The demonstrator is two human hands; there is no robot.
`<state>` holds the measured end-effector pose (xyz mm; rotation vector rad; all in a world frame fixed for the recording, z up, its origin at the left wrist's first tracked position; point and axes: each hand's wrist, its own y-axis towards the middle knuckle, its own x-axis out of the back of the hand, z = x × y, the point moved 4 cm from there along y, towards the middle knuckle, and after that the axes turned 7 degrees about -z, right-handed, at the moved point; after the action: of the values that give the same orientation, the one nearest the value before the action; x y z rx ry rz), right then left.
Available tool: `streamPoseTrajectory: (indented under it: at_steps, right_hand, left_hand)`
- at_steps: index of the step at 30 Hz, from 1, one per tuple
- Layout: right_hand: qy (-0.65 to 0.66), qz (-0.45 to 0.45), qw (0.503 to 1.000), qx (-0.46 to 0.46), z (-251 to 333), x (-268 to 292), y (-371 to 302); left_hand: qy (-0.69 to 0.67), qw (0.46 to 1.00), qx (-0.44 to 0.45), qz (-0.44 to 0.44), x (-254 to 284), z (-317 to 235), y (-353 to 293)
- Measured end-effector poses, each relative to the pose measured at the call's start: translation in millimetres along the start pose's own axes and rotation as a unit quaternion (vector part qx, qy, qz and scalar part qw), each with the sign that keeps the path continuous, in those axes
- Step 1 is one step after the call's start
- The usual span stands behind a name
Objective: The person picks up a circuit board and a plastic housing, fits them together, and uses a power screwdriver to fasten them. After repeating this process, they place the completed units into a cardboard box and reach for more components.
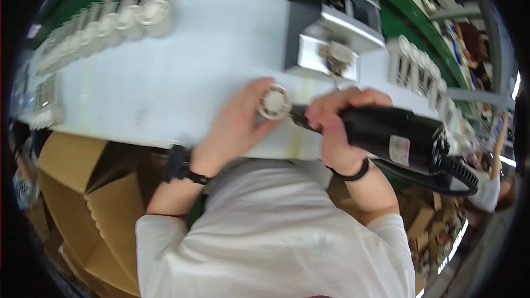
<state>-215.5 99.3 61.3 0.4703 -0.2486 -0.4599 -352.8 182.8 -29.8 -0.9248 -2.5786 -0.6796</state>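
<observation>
My left hand (236,122) is closed on a white round part (275,102), whose ringed end with dark slots faces up. Wrapped round the narrow front of a black electric screwdriver (381,129) is my right hand (343,124). The screwdriver lies nearly level, its tip pointing left, close beside the round part; motion blur hides whether they touch. A coiled black cord (461,174) runs from its rear end.
Beyond my hands, a grey metal box machine (331,33) stands on the white tabletop (232,33). Rows of white parts with prongs (110,27) line the far left, with more white parts (419,69) at right. An opened cardboard box (113,226) sits lower left. Another person (491,182) is at far right.
</observation>
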Motion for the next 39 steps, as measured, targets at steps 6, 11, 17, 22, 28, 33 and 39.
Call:
streamPoseTrajectory:
  at_steps: [6, 11, 17, 22, 28, 33, 39]
  right_hand:
    - [0.086, -0.085, 0.993, 0.005, 4, -9, -11]
    - [0.097, -0.096, 0.991, -0.013, 1, -4, -16]
    - [0.241, -0.167, 0.956, 0.01, 37, 58, -8]
    - [0.227, -0.293, 0.929, -0.004, 46, 132, -36]
    - [0.178, -0.433, 0.88, -0.08, 26, 165, -74]
    - [0.21, -0.522, 0.813, -0.149, 13, 174, -104]
    - [0.182, -0.623, 0.754, -0.099, 39, 201, -131]
  left_hand:
    - [-0.05, 0.998, -0.022, -0.007, -7, 0, -3]
    - [-0.007, 0.998, -0.053, 0.028, 3, -20, -3]
    - [0.162, 0.951, 0.032, 0.263, 65, -33, 8]
    - [0.091, 0.969, 0.146, 0.176, 172, -18, 22]
    - [0.158, 0.968, 0.172, -0.087, 188, 8, 142]
    - [0.314, 0.933, 0.142, -0.108, 121, 84, 256]
    - [0.514, 0.856, -0.022, 0.048, 44, 149, 311]
